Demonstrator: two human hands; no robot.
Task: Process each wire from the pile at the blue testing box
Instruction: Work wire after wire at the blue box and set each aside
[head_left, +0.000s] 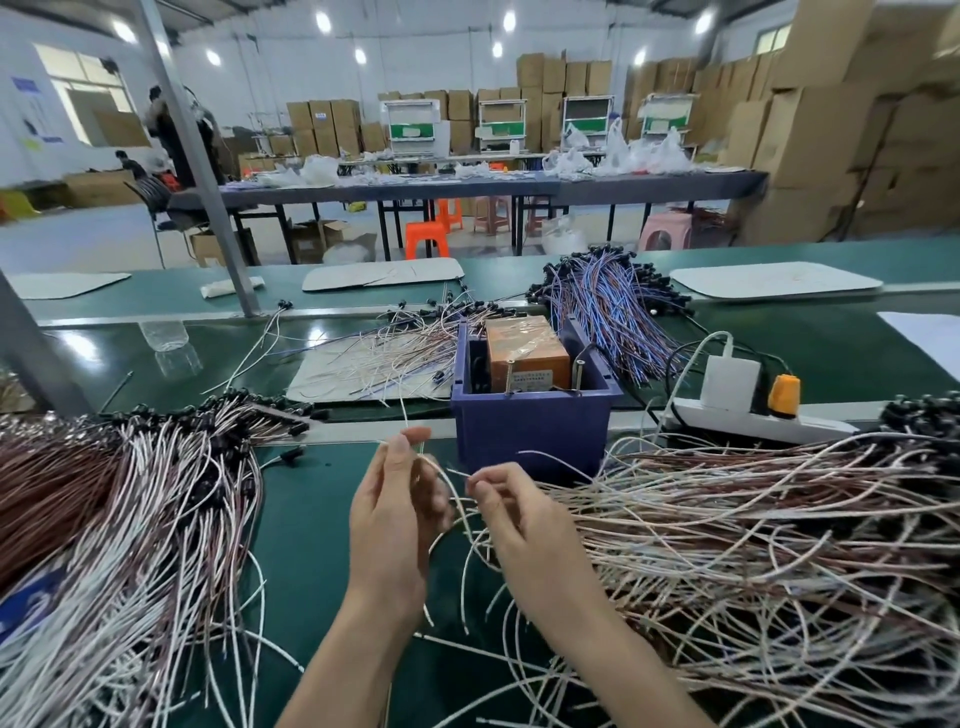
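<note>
Far to the left of your left hand lies the left pile (130, 493), a thick spread of white and brown wires with black ends, fanned across the green bench (311, 519). Beyond that hand, further back on the bench, loose wires (384, 353) lie scattered over a flat sheet of cardboard.

Your left hand (395, 509) is raised with its thumb up and its fingers curled in. It grips a white wire (442, 474) that rises above the fingertips and curves down into the gap between your hands.

Your right hand (519, 519) sits just beside the left, apart from it. Its thumb and forefinger are pinched together on a wire end (460, 473) that pokes out towards your left hand. You cannot tell whether this is the same strand the left hand holds.

The blue testing box (530, 436) stands just beyond both hands, slightly nearer your right, with its open top showing an orange block (524, 353) inside. Neither hand touches the box.

Behind the box and to the right of it lies a bundle of blue and purple wires (608, 306). Right of your right hand, the right pile (753, 530) of pale and brown wires reaches up to your wrist. Beyond this pile a white power strip (753, 421) carries a white adapter (730, 384) and an orange plug (784, 395).
</note>
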